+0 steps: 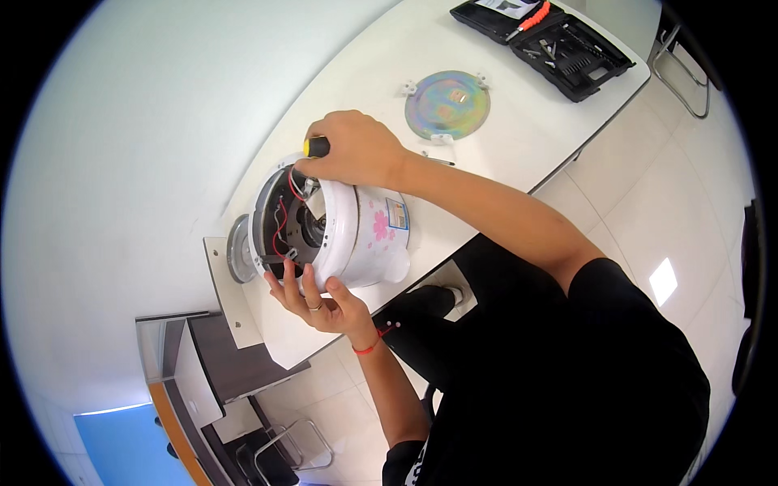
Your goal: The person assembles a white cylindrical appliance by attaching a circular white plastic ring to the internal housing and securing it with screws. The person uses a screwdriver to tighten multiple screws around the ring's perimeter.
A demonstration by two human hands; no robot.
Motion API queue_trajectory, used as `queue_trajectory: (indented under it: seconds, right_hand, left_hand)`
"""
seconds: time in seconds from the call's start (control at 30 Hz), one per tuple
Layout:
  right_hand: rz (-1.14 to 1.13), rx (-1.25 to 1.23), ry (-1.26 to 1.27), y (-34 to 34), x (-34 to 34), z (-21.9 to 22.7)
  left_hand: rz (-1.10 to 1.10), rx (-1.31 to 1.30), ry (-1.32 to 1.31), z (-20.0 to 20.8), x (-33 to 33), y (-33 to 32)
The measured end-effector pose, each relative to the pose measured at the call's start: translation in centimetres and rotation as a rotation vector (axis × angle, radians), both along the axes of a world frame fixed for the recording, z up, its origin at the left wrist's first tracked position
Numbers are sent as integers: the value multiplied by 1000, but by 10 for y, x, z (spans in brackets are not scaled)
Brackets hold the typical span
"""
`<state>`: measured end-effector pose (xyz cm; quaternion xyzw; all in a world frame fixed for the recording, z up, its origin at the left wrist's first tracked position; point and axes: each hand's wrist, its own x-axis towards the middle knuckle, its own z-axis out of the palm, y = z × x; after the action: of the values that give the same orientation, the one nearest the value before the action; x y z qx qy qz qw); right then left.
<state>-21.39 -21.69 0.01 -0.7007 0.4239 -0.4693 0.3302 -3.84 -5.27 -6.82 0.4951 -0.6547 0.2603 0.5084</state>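
Observation:
A white rice cooker (373, 243) with pink flowers lies on its side, its open underside facing left. Red and white wires (281, 223) show inside the dark cavity. My right hand (356, 150) is closed round a screwdriver (318, 147) with a yellow and black handle, at the upper rim of the opening; its tip is hidden. My left hand (324, 308) grips the lower rim, fingers curved over the edge. Farther back lies a round iridescent metal plate (448, 109) with small white tabs.
An open black tool case (567, 61) holds bits and a red flexible shaft (535, 18) at the far end of the white table (324, 101). A thin metal rod (439, 160) lies near my right wrist. A grey disc (240, 249) is beside the cooker. Chairs (292, 445) stand beyond the table.

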Motion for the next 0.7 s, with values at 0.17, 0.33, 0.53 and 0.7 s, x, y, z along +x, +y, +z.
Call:
queue_trajectory:
  seconds: [0.17, 0.33, 0.53, 0.7]
  right_hand:
    - [15, 15, 75, 2, -4, 5]
    - [9, -33, 67, -2, -2, 3]
    - [18, 56, 56, 1, 0, 9]
    - [9, 52, 46, -2, -1, 6]
  left_hand:
    - [-106, -141, 318, 31, 9, -5]
    - [-89, 393, 726, 85, 85, -37]
    - [-302, 913, 847, 98, 124, -77]
    - [-211, 906, 882, 99, 106, -89]
